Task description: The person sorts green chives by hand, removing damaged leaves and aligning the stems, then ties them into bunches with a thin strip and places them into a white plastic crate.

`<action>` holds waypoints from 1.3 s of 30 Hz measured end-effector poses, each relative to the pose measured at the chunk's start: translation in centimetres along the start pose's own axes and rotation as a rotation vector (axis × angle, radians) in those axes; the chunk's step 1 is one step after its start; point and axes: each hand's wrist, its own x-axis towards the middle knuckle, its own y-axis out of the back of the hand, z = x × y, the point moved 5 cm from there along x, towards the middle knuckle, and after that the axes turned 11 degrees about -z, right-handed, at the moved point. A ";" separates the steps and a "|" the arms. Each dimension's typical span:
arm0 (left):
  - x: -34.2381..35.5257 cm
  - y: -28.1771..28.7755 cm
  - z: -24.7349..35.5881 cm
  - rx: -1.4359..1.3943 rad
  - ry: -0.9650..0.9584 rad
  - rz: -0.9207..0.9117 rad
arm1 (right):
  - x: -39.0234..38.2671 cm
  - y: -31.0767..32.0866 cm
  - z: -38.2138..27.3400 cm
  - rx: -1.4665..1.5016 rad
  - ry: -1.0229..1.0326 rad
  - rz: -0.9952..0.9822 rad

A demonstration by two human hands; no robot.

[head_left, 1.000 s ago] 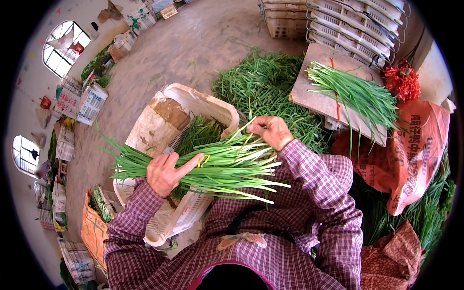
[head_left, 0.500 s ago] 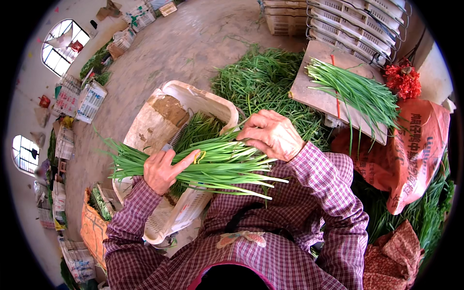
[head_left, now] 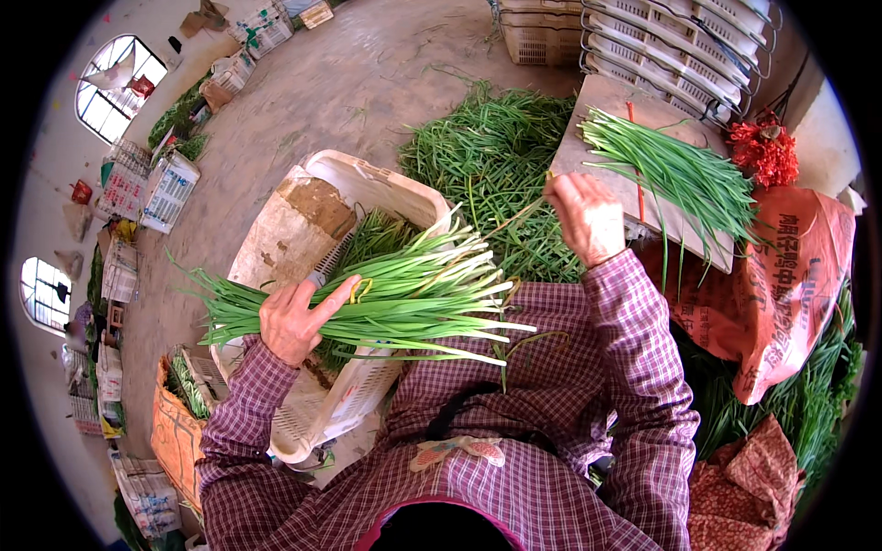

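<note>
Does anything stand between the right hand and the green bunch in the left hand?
Nothing visible blocks the way. The right hand is clear of the pale ends of the green bunch that the left hand holds. Only a thin brownish strand, seemingly pinched by the right hand, crosses the gap, with the loose green heap behind.

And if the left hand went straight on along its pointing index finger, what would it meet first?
Probably the yellow tie on the green bundle, right by the left hand's fingertip; beyond, perhaps the leaves in the pale crate. Depth is unclear.
</note>
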 end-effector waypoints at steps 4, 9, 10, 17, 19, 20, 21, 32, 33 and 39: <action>-0.2 -0.1 -0.5 -0.029 0.022 0.018 | -2.9 0.8 4.2 -0.176 -0.256 -0.037; -0.4 -0.4 -0.7 -0.025 0.064 -0.015 | -3.8 0.1 -3.6 0.584 -0.148 -0.402; -0.3 -0.3 -0.7 -0.025 0.058 -0.014 | -4.0 -0.6 -4.7 0.668 -0.096 -0.452; 0.5 0.0 -0.2 0.005 0.024 -0.022 | -5.5 -7.6 -7.0 1.521 -0.365 -0.805; 0.3 0.0 -0.4 0.006 0.029 -0.019 | -5.1 -7.2 -5.8 1.681 -0.452 -0.671; 0.0 -0.2 -0.6 -0.012 0.055 -0.049 | -5.1 -6.4 -4.5 1.687 -0.484 -0.556; 0.1 -0.4 -0.7 -0.029 0.071 -0.072 | -5.3 -6.0 -3.0 1.642 -0.512 -0.480; -1.1 -4.7 -3.4 -1.272 0.315 -0.293 | -1.8 1.7 -0.8 1.027 -0.294 -0.169; -0.6 -4.3 -2.9 -1.409 0.337 -0.406 | -1.4 1.9 -1.3 1.042 -0.245 -0.132; -0.3 -4.1 -0.6 -1.768 0.469 -0.613 | 1.2 3.7 -3.2 0.972 -0.147 -0.006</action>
